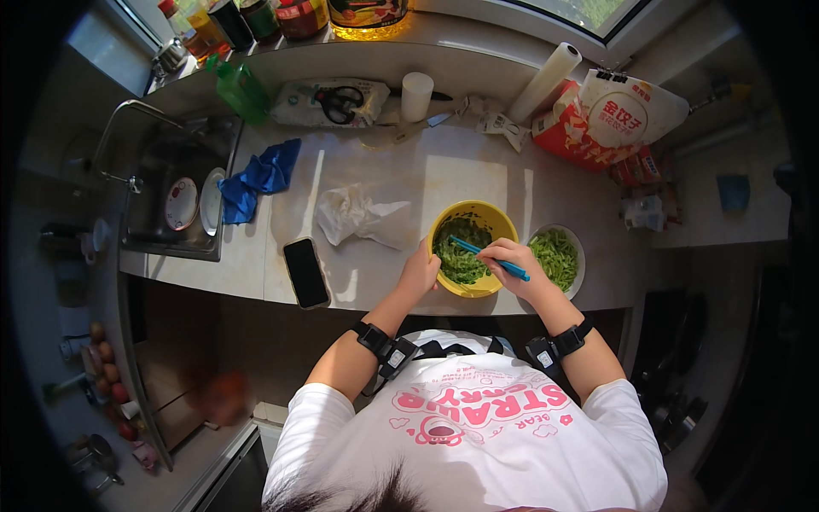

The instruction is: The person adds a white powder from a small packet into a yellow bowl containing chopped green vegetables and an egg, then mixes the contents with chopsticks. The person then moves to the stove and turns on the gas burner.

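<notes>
My left hand (421, 267) grips the left rim of a yellow bowl (474, 292) near the counter's front edge. Inside the bowl lies a chopped green filling (457, 256), with darker bits on the inner wall. Blue chopsticks (492, 257) are held in my right hand (512, 264), over the bowl's right side; their tips reach down to the filling. Just right of that hand stands a white bowl (580, 259) of shredded green vegetable (554, 256), partly hidden by my right wrist.
A phone (306, 272) and a crumpled white plastic bag (349, 211) lie to the left. Beyond them are a blue cloth (269, 173) and a sink (147, 237) with dishes. Along the back stand a paper roll (417, 96), black-handled scissors (340, 104) and a flour bag (608, 121).
</notes>
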Tool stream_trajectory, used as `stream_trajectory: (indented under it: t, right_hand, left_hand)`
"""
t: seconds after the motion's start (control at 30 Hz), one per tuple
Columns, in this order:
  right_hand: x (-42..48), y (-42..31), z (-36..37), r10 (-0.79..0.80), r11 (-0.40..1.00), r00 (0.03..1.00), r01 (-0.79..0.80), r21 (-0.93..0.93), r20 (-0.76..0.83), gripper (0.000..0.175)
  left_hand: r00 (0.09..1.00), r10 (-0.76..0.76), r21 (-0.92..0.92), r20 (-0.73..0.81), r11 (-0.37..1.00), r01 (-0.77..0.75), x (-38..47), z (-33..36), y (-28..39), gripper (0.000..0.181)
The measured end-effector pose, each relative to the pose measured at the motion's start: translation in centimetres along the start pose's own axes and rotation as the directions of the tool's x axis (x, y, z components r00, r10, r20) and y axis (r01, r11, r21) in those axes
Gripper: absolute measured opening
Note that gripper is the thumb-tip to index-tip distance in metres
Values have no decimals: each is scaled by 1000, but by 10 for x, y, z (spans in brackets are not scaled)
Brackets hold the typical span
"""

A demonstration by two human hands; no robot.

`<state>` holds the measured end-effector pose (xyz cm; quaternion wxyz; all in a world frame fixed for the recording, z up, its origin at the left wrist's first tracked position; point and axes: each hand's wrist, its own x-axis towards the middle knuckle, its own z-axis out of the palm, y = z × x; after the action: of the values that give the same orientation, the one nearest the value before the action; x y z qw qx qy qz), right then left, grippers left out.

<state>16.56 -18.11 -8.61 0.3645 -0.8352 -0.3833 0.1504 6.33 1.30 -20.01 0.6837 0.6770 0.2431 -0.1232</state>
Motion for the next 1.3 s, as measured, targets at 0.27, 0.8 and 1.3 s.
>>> stream_trajectory:
  t: [0.27,0.8,1.3]
  right_hand:
    - [3,2,3,24,998,1000,-23,58,-4,13]
    - [9,-4,1,110,993,982,-115,-23,-156,16]
    - [10,1,0,31,999,998,-32,20,48,11]
  left_hand:
    - [998,-25,-46,-56,999,22,-7,8,1,35]
    - [999,-45,-179,12,983,46,-4,11,-9,39]
    - [999,-43,-203,-4,978,41,-9,17,-13,39]
